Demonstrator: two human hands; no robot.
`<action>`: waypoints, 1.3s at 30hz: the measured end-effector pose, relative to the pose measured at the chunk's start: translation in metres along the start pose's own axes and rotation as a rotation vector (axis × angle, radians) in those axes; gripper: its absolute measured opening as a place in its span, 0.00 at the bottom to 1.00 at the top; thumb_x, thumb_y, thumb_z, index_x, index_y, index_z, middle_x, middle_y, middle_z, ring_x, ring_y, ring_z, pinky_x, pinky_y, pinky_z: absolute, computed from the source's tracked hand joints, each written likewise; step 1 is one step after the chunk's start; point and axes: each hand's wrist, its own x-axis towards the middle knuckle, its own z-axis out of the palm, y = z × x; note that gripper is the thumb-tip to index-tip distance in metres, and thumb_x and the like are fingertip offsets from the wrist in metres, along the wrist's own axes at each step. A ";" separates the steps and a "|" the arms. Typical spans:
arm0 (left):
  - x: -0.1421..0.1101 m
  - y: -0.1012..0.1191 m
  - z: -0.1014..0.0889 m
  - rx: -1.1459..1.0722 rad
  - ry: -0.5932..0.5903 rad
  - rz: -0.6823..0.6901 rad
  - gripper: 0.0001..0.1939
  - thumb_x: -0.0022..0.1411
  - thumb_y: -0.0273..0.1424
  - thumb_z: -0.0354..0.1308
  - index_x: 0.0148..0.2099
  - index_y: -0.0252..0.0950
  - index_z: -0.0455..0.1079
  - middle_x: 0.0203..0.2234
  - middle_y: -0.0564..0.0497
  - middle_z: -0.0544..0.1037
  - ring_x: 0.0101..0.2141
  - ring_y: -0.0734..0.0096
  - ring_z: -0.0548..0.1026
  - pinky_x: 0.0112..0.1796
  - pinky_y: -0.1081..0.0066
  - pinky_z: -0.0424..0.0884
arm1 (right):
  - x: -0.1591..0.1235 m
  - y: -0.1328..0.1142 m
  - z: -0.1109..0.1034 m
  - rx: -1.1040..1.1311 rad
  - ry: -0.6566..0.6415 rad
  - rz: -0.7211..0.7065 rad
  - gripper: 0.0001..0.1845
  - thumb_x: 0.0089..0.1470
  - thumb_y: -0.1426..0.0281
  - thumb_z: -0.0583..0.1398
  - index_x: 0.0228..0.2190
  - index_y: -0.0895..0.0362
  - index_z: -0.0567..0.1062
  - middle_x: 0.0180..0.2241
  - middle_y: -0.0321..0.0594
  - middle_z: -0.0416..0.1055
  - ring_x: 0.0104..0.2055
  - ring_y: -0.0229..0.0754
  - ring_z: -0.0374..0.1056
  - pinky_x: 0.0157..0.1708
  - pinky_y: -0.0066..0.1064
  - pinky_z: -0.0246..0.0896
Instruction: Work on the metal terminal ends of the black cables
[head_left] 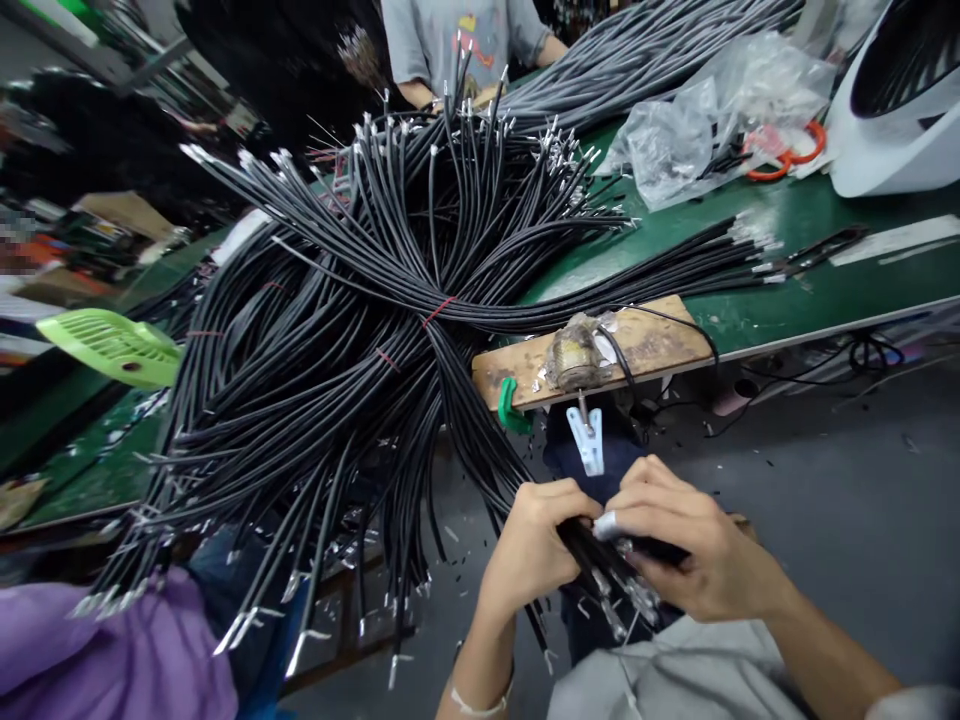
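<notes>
My left hand (531, 545) is closed round a small bunch of black cables (592, 562) with metal tips, low in the view above my lap. My right hand (686, 545) pinches the same bunch from the right, a pale cover on its forefinger tip. Just above the hands a white clip (587, 440) hangs from a wooden board (652, 345) that carries a taped metal fixture (576, 352). A big fanned pile of black cables (360, 330), tied with red bands, spreads over the table edge to the left.
The green table (825, 270) holds a clear plastic bag (697, 120), orange-handled scissors (787, 160), a white round housing (900, 100) and more cable bundles (645, 50). A person in a grey shirt (465, 40) stands opposite. A green fan grille (112, 345) lies left; purple cloth (90, 660) bottom left.
</notes>
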 end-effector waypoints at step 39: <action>-0.022 0.002 0.017 -0.077 0.333 -0.017 0.05 0.62 0.24 0.56 0.33 0.34 0.72 0.22 0.53 0.70 0.22 0.77 0.66 0.24 0.77 0.58 | 0.019 0.011 0.062 1.259 0.592 0.595 0.08 0.45 0.69 0.65 0.19 0.59 0.76 0.21 0.34 0.62 0.24 0.34 0.55 0.26 0.26 0.55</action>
